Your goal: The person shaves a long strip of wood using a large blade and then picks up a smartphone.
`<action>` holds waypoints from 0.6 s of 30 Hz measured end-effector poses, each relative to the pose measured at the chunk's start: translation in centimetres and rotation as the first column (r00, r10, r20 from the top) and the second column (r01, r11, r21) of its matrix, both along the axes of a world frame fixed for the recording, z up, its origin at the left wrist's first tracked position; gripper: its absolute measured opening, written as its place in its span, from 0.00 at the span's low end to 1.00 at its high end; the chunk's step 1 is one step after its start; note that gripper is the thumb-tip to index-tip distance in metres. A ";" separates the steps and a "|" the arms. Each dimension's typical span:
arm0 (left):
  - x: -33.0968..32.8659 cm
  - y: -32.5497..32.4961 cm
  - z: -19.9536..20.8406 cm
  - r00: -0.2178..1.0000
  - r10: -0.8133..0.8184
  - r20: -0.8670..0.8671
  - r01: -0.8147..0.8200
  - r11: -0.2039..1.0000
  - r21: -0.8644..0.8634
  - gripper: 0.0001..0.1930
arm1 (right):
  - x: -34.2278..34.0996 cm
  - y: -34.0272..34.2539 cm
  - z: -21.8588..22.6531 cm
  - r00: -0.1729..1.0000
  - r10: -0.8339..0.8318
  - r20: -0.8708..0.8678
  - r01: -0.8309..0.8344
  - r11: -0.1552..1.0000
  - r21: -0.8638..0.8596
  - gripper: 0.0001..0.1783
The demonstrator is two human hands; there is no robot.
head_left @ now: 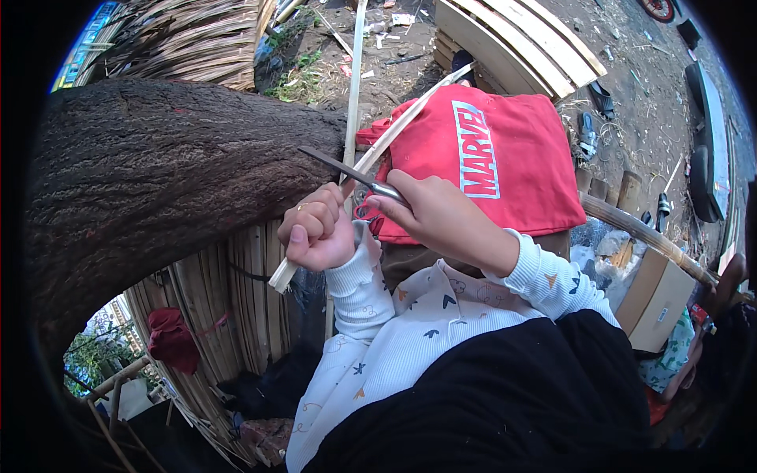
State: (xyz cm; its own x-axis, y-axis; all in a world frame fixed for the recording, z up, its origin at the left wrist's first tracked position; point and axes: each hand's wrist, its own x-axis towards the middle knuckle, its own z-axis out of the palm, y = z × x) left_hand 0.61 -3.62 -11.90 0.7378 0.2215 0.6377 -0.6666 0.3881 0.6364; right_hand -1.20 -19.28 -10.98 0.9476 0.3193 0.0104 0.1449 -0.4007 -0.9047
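Observation:
My left hand [317, 229] is closed around a pale split bamboo strip [386, 135] that runs up and to the right past a red cloth. My right hand [430, 213] grips the metal handle of a knife [341, 167]. The dark blade points up-left and lies against the strip just above my left fist. Both sleeves are white with small printed shapes. A red cloth with white print [505, 154] lies under the hands, over my lap.
A thick dark tree trunk [150, 173] fills the left. Stacked bamboo slats [516, 39] lie at the top, dried palm leaves [197, 35] at top left. A cardboard box [658, 299] and a bamboo pole [654, 236] sit at right. Sandals [587, 130] lie on the dirt.

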 end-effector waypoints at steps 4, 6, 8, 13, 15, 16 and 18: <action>-0.3 -0.5 0.2 1.000 -0.006 0.002 0.006 1.000 0.009 0.18 | 0.8 -0.3 -1.5 0.998 -0.005 0.055 0.008 0.999 -0.053 0.18; -0.5 -0.5 0.5 0.999 -0.025 0.032 0.023 0.998 0.056 0.18 | 2.8 -1.5 -4.2 0.976 -0.217 0.004 0.209 0.934 -0.291 0.20; -0.2 -0.5 0.4 0.999 -0.043 0.023 0.042 0.997 0.063 0.18 | 4.5 -3.2 -6.3 0.980 -0.199 -0.009 0.189 0.940 -0.284 0.20; 0.0 0.2 0.5 0.998 0.046 -0.050 -0.046 0.999 0.005 0.18 | 3.6 -2.4 -3.8 0.995 -0.101 0.020 0.102 0.946 -0.308 0.20; -0.1 -0.2 0.4 0.989 0.106 -0.107 -0.113 0.992 -0.064 0.19 | 2.4 -1.4 -2.0 0.999 0.014 -0.050 -0.023 0.982 -0.187 0.20; -0.1 -0.5 0.5 0.976 0.140 -0.166 -0.162 0.978 -0.132 0.19 | 1.8 -1.1 -1.8 0.999 0.013 -0.050 -0.022 0.982 -0.187 0.20; -0.2 -1.2 0.7 0.962 0.180 -0.204 -0.209 0.969 -0.132 0.19 | 0.8 -0.6 -1.6 0.999 0.050 -0.016 -0.049 0.998 0.041 0.22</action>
State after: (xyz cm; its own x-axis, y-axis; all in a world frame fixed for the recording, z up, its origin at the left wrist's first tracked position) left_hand 0.41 -4.85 -11.23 0.7742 0.4558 0.4392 -0.6124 0.3638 0.7019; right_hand -0.39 -19.88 -12.60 0.9307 0.3656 0.0086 0.1484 -0.3562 -0.9225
